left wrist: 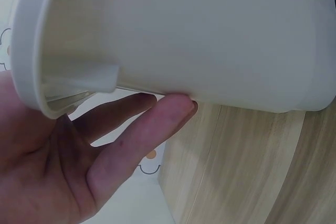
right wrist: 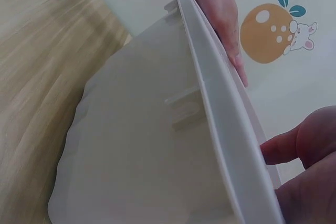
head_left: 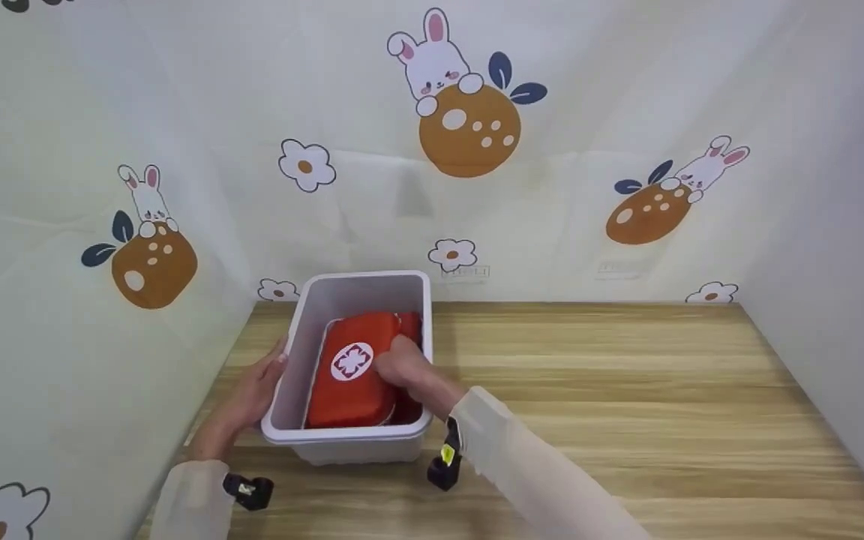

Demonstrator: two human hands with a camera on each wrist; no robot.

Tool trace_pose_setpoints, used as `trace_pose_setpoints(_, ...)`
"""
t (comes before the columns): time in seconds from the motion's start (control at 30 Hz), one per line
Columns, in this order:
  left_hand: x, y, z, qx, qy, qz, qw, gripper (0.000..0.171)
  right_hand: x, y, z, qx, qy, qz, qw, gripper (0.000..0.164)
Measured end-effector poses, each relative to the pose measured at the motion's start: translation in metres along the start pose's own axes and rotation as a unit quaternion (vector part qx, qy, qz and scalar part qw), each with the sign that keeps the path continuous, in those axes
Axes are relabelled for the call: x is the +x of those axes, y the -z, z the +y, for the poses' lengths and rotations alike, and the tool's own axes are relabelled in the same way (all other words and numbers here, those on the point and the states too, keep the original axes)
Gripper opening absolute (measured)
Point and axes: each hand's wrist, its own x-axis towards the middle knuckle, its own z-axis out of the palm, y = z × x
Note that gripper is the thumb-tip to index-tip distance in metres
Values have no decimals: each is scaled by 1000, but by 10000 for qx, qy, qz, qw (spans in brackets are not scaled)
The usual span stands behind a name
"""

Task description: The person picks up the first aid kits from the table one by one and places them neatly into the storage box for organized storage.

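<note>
A light grey plastic bin (head_left: 357, 444) stands on the wooden table. Inside it lies a red first-aid bag (head_left: 361, 401) with a white round emblem, tilted within the walls. More red material (head_left: 410, 328) shows beside it along the right wall; whether it belongs to the bag I cannot tell. My left hand (head_left: 256, 388) holds the bin's left side at the rim, and its fingers (left wrist: 152, 124) touch the outer wall below. Reaching over the right rim, my right hand (head_left: 409, 369) grips the bag's right edge with curled fingers, their tips hidden. The bin wall (right wrist: 131, 124) hides the bag in the right wrist view.
The wood-grain table (head_left: 612, 405) extends to the right of the bin. Pale cloth walls (head_left: 567, 217) printed with rabbits, oranges and flowers enclose the table at the back and both sides. The bin's far end is close to the back wall.
</note>
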Motion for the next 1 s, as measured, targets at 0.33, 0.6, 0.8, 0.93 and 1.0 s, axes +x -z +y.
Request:
trace_pose_setpoints(0.33, 1, -1, 0, 29, -30, 65, 10000, 55, -1, 3, -2, -190, -264, -52, 9995, 21)
trace_pose_setpoints(0.6, 2, 0, 1, 30, 2, -5, 10000, 54, -5, 4, -5, -16, -384, -94, 9992, 23)
trace_pose_setpoints(0.8, 0, 2, 3, 107, -54, 115, 9999, 54, -11, 7, -10, 55, -208, -145, 9997, 43)
trace_pose_setpoints(0.93, -1, 4, 5, 108, -11, 119, 9999, 55, -15, 15, -8, 573, 128, -118, 9982, 36)
trace_pose_setpoints(1.0, -1, 6, 7, 117, 86, 26, 9999, 55, -18, 22, -6, 948, 217, -237, 9950, 28)
